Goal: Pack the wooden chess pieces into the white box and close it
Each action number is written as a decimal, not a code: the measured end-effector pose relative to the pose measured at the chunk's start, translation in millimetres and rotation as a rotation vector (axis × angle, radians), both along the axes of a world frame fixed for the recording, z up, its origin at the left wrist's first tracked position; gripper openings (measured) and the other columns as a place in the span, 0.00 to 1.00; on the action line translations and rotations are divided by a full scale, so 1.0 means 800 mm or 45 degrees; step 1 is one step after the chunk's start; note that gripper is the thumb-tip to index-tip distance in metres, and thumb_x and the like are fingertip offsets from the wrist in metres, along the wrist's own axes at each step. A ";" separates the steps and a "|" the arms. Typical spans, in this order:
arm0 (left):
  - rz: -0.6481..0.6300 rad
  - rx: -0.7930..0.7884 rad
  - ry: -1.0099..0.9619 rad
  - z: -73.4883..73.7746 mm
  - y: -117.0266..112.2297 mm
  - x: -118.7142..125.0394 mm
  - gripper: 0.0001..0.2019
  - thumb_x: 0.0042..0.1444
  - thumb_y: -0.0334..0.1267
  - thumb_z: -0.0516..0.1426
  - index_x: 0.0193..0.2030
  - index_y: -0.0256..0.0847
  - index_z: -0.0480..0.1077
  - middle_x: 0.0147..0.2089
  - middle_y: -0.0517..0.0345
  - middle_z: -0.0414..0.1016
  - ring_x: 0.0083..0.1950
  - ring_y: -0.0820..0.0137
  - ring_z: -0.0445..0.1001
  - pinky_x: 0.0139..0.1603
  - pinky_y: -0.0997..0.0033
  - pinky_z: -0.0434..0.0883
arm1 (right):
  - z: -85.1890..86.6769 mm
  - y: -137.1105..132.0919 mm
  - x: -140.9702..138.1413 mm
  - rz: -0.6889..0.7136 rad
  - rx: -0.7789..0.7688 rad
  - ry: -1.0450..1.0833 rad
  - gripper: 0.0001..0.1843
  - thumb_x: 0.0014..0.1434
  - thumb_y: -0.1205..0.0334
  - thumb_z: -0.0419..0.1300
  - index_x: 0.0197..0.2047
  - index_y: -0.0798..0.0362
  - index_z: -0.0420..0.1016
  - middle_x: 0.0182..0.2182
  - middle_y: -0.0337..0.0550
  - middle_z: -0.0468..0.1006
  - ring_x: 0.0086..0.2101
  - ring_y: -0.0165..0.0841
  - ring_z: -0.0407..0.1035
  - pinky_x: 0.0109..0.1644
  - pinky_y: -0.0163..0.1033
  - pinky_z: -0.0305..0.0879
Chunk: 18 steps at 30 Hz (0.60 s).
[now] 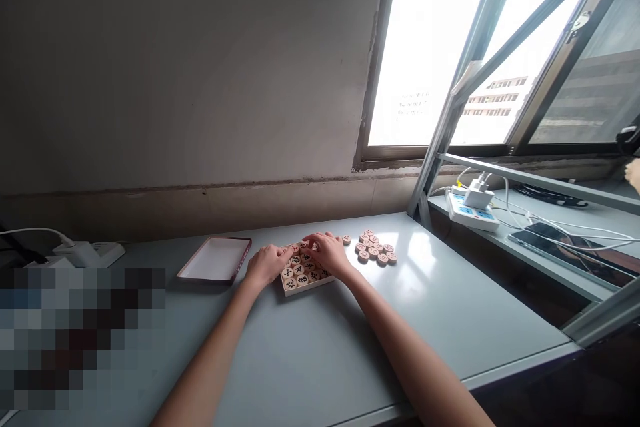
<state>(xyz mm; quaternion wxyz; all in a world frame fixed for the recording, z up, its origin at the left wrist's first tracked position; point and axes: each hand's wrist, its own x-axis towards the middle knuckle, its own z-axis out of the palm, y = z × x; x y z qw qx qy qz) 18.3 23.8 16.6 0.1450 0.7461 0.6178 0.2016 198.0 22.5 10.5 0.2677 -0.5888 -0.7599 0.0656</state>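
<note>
Though pale, rnd pcs point(299, 270) blk/red-marked

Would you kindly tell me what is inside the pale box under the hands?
Round pieces marked with characters lie in the box. The left hand and right hand cover parts of it; what lies beneath them cannot be seen.

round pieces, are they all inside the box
No, several loose pieces lie on the table to the right of the box.

Bright window point(430, 47) beside a dim grey wall point(190, 67), pale desk point(280, 360) below.
</note>
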 end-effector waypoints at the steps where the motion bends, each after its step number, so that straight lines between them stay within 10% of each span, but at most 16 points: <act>1: -0.013 -0.027 -0.030 0.001 0.002 -0.005 0.20 0.54 0.46 0.48 0.17 0.41 0.69 0.20 0.53 0.71 0.21 0.73 0.56 0.25 0.72 0.49 | 0.002 0.000 0.001 0.017 -0.033 0.041 0.15 0.61 0.50 0.51 0.46 0.43 0.72 0.40 0.40 0.77 0.44 0.37 0.64 0.47 0.41 0.52; 12: -0.241 -0.332 -0.208 -0.005 0.009 -0.039 0.19 0.45 0.51 0.53 0.14 0.39 0.64 0.14 0.64 0.57 0.21 0.74 0.55 0.23 0.74 0.49 | -0.003 0.002 0.008 -0.031 0.095 -0.100 0.14 0.64 0.57 0.47 0.44 0.45 0.73 0.42 0.41 0.76 0.43 0.35 0.64 0.45 0.40 0.52; 18: -0.262 -0.321 -0.200 -0.005 0.007 -0.035 0.16 0.46 0.45 0.52 0.14 0.39 0.66 0.15 0.62 0.61 0.22 0.73 0.58 0.23 0.74 0.50 | -0.002 0.012 0.047 -0.623 0.081 -0.182 0.12 0.60 0.62 0.51 0.43 0.53 0.72 0.43 0.51 0.72 0.43 0.40 0.65 0.45 0.44 0.53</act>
